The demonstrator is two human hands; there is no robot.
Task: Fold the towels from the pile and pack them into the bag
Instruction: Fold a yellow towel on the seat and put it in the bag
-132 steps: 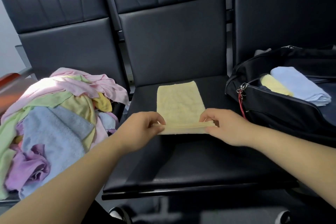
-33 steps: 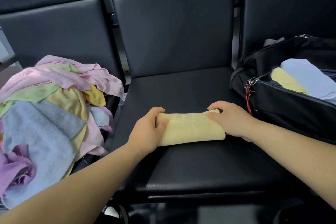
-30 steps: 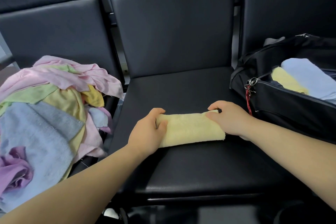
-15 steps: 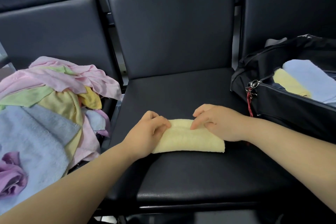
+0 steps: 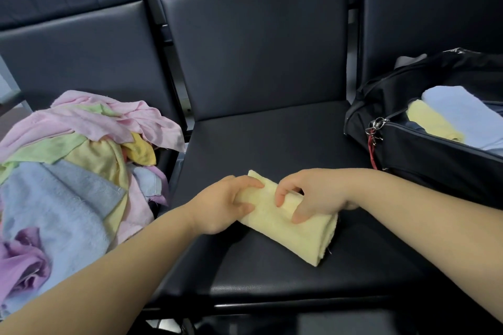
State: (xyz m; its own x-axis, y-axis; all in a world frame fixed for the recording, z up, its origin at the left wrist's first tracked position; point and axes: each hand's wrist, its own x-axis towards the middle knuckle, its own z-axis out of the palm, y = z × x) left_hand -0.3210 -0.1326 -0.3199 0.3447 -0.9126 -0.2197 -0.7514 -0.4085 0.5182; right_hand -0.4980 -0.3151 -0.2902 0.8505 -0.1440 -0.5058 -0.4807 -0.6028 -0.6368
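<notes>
A loose pile of towels (image 5: 68,171) is lying on the left seat. Beside it, the left hand (image 5: 220,204) is reaching in with its forearm slanting up from the lower left, its fingers (image 5: 251,185) curling round the left end of the folded yellow towel (image 5: 294,234), which is lying askew on the middle seat (image 5: 272,139). The right hand (image 5: 315,193) is arching over the towel's middle, thumb and fingers clamping it. Further right, the open black bag (image 5: 435,160) is holding two folded towels.

Left grip (image 5: 221,205), right grip (image 5: 317,196) bare; forearms (image 5: 114,264) bare too.
</notes>
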